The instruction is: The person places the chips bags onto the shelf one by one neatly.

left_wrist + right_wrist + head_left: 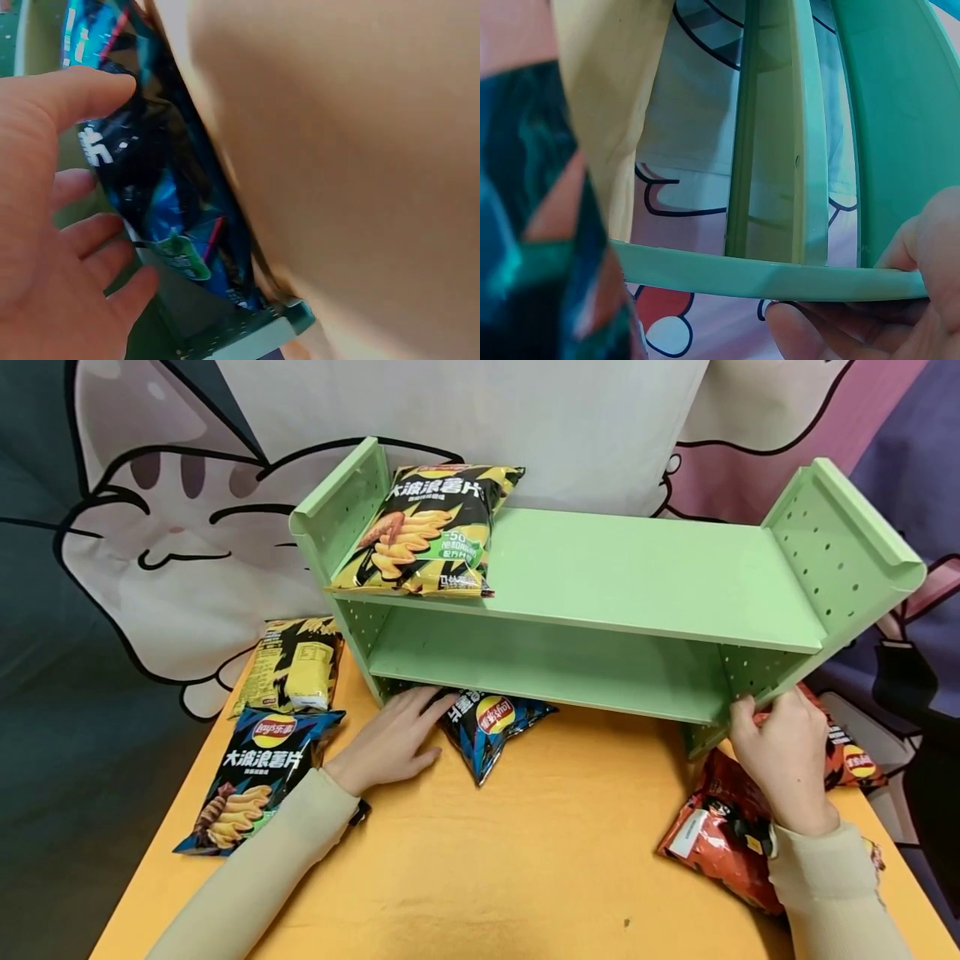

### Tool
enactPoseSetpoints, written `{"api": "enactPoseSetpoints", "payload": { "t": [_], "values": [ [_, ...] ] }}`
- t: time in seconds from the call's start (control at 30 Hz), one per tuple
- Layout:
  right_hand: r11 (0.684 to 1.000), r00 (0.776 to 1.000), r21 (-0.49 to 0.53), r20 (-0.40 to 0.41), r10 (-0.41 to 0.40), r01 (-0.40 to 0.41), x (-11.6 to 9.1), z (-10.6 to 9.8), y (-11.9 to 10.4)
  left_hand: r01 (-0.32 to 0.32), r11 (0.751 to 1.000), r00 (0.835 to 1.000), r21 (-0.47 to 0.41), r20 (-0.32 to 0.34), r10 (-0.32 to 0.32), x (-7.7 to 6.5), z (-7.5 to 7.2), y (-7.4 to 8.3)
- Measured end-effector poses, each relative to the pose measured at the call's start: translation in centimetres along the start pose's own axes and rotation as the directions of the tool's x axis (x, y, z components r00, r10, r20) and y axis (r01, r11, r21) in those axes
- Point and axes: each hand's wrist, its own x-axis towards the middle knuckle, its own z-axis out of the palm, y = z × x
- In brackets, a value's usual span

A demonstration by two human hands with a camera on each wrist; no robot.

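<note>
A light green two-tier shelf rack [660,568] with perforated side panels stands at the back of the table. My right hand [787,760] grips the lower front edge of its right side panel; in the right wrist view the thumb is on one side of the panel [772,280] and the fingers on the other. Under the lower tier lies a blue-and-black chip bag [491,718], partly hidden by the rack. Beside that bag is my left hand [397,735], fingers loosely extended, its thumb over the bag [142,165] in the left wrist view. Whether it presses the bag is unclear.
A yellow-and-black chip bag [435,531] leans on the upper tier's left end. At the table's left lie another yellow-and-black bag [281,664] and a blue-and-black bag [258,768]. Red chip bags [720,835] lie at the right, around my right forearm.
</note>
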Motion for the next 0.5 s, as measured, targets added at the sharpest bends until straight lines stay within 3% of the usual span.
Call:
{"api": "enactPoseSetpoints", "payload": {
  "t": [0.3, 0.5],
  "values": [
    [1.000, 1.000, -0.010, 0.004, -0.001, 0.001, 0.1, -0.1, 0.1, 0.056, 0.996, 0.995, 0.072, 0.072, -0.061, 2.2, 0.7, -1.3],
    [1.000, 1.000, -0.009, 0.002, -0.011, 0.011, 0.1, 0.0, 0.1, 0.052, 0.995, 0.994, 0.090, 0.093, -0.061, 3.4, 0.7, -2.0]
  ]
}}
